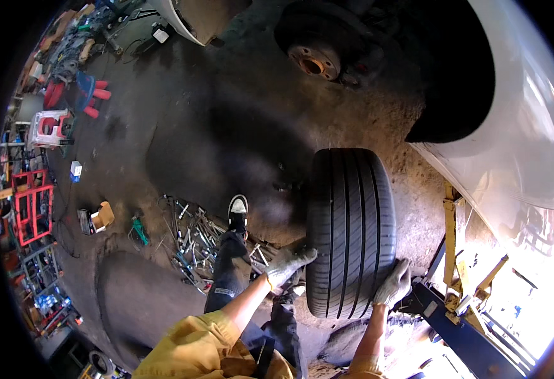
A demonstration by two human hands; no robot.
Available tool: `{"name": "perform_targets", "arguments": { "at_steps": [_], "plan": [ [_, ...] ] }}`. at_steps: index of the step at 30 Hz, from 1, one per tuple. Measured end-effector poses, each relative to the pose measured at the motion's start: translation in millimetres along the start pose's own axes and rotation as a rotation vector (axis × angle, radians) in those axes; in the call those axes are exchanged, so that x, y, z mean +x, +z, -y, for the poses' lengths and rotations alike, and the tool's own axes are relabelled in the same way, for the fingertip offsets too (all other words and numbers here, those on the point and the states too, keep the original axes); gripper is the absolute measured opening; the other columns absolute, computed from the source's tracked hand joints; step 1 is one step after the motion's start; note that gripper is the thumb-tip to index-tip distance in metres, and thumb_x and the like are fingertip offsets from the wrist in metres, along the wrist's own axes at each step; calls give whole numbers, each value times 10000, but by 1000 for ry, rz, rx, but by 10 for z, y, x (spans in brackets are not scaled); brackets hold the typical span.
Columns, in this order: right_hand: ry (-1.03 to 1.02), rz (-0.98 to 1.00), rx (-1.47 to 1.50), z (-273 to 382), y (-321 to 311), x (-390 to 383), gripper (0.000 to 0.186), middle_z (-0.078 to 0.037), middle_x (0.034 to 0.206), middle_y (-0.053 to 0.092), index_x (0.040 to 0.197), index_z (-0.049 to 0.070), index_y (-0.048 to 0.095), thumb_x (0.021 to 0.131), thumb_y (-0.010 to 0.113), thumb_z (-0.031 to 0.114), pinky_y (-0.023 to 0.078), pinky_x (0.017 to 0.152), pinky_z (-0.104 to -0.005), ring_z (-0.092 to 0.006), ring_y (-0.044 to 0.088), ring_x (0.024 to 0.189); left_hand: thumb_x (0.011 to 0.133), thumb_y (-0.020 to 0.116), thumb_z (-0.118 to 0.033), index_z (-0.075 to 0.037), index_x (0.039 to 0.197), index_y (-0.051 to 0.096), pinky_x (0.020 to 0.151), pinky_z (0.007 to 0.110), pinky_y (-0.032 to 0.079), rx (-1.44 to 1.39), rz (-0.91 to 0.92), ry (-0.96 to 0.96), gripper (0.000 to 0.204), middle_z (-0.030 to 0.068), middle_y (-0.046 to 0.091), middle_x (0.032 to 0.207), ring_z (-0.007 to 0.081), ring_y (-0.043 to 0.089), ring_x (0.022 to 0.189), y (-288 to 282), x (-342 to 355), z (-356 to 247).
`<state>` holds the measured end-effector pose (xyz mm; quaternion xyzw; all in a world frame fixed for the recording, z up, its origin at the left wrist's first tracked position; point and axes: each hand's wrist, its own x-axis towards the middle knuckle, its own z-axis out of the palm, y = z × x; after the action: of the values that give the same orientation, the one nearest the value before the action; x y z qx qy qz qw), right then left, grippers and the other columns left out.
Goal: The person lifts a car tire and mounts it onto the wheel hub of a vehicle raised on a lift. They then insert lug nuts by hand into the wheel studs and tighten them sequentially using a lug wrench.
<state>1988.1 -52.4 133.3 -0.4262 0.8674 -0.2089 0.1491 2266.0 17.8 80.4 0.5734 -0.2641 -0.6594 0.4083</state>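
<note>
A black car tire (351,234) stands upright in front of me, its grooved tread facing me. My left hand (289,265), in a pale work glove, grips its left edge, fingers pointing toward the sidewall. On the opposite edge, low down, my gloved right hand (394,284) is closed round the sidewall, its fingertips partly hidden. Whether a rim sits inside the tire cannot be seen. Beyond it, a bare wheel hub with brake disc (315,60) shows under the car.
A white car body (523,126) curves along the right. Below it stands a yellow-and-blue floor jack (463,309). Many loose wrenches and sockets (194,243) lie on the floor by my foot. Farther left are an open cardboard box (103,216), stools (52,128) and cluttered shelves.
</note>
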Motion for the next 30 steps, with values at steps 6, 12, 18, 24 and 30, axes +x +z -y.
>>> {"name": "perform_targets", "arguments": {
  "at_steps": [6,12,18,24,30],
  "plan": [
    [-330,-51,-186,1486,733,159,436,-211,867,736,973,63,759,1066,512,411,547,657,-457,-396,710,749,919,675,-259,-42,1353,556,807,419,563,697,-123,615,500,195,671,1110,312,686,983,-705,404,398],
    [-729,109,-486,2687,1694,162,338,-192,941,732,1087,103,674,958,581,401,570,705,-516,-409,711,803,1012,599,-377,-153,1133,602,568,326,521,-731,-7,-375,254,15,635,863,149,593,642,-674,117,830],
    [-805,383,-298,2838,1544,-696,677,-294,1367,575,1429,-61,479,913,659,338,440,1079,-493,-436,575,1229,1025,608,-376,-217,878,645,361,235,325,-1717,62,-157,220,-29,621,701,104,383,402,-1558,487,656],
    [-1029,143,-208,2829,1668,-627,673,-280,1378,564,1400,-47,528,919,552,423,376,1113,-575,-480,519,1287,1060,510,-363,-50,1188,650,353,220,373,-1959,-312,-206,366,50,695,928,121,389,375,-2063,947,223],
    [-1132,163,11,3399,2151,181,593,-232,1372,599,1356,9,599,801,636,212,403,1095,-565,-471,537,1268,1004,580,-367,-113,985,648,427,243,338,-1793,24,-202,264,-1,554,751,110,359,474,-1881,1520,-198]
  ]
}}
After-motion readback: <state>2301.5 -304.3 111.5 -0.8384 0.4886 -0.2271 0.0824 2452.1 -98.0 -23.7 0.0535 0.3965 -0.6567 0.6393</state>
